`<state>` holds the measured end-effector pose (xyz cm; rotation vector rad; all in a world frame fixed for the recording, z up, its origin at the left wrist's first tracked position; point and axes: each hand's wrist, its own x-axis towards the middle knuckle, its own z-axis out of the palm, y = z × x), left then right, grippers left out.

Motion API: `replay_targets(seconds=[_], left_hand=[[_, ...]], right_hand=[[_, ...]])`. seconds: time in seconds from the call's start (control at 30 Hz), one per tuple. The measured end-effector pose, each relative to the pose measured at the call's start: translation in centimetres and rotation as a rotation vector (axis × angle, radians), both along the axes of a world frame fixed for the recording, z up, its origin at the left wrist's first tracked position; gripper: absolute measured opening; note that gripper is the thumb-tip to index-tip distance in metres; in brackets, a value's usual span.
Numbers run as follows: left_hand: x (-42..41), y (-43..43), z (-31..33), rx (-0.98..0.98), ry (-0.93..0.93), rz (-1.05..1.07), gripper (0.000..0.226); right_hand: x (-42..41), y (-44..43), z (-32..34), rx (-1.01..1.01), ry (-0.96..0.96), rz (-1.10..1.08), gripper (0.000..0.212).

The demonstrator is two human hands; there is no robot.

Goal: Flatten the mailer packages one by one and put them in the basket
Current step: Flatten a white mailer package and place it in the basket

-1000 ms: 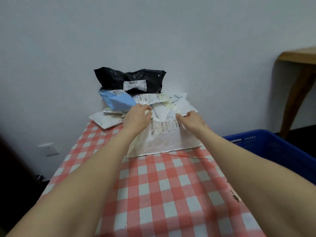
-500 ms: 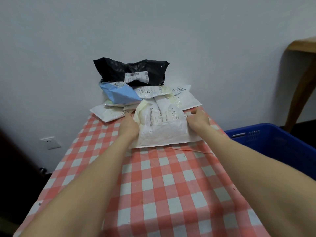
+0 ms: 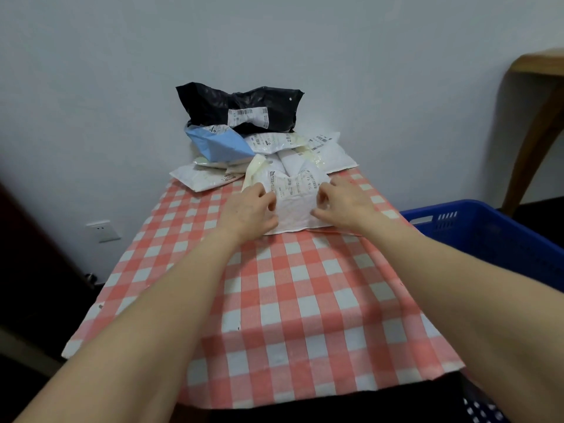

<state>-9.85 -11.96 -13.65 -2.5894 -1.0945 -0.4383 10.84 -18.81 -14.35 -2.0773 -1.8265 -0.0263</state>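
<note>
**Q:** How many hands are at work, and on what?

**A:** Two. The left hand (image 3: 248,210) and the right hand (image 3: 345,203) both grasp one white mailer (image 3: 294,206) with curled fingers. The left hand is at its left edge and the right hand on its right side. The mailer lies between them on the checked tablecloth (image 3: 290,300).

**Q:** What lies beyond the grip?

**A:** A pile sits just behind the grasped mailer and touches it. One black mailer (image 3: 213,105) is on top, and one blue mailer (image 3: 219,143) is below it, toward the left. Several pale mailers (image 3: 198,178) overlap, so they cannot be counted exactly.

**Q:** And the basket?

**A:** One blue basket (image 3: 488,227) stands to the right of the right hand, beside the table. One wall socket (image 3: 102,230) is left of the left hand.
</note>
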Motion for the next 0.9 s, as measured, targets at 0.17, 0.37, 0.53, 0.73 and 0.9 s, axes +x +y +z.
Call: replay_targets(seconds=[0.17, 0.37, 0.53, 0.73, 0.9], left_hand=[[0.0, -0.6, -1.7, -0.062, 0.078, 0.075, 0.044], [0.6, -0.1, -2.5, -0.171, 0.118, 0.098, 0.045], [0.5, 1.1, -2.3, -0.235, 0.2, 0.079, 0.044], [0.7, 2.0, -1.5, -0.305, 0.241, 0.048, 0.035], [1.2, 2.7, -1.2, -0.349, 0.262, 0.045, 0.031]], right_hand=[[-1.2, -0.3, -1.7, 0.129, -0.204, 0.016, 0.045], [-1.9, 0.7, -1.8, -0.021, -0.204, 0.016, 0.037], [-1.5, 1.3, -2.2, -0.098, -0.195, 0.055, 0.028], [-1.1, 1.8, -3.0, 0.172, -0.276, 0.108, 0.029], [-0.8, 2.3, -3.3, -0.003, -0.191, 0.066, 0.038]])
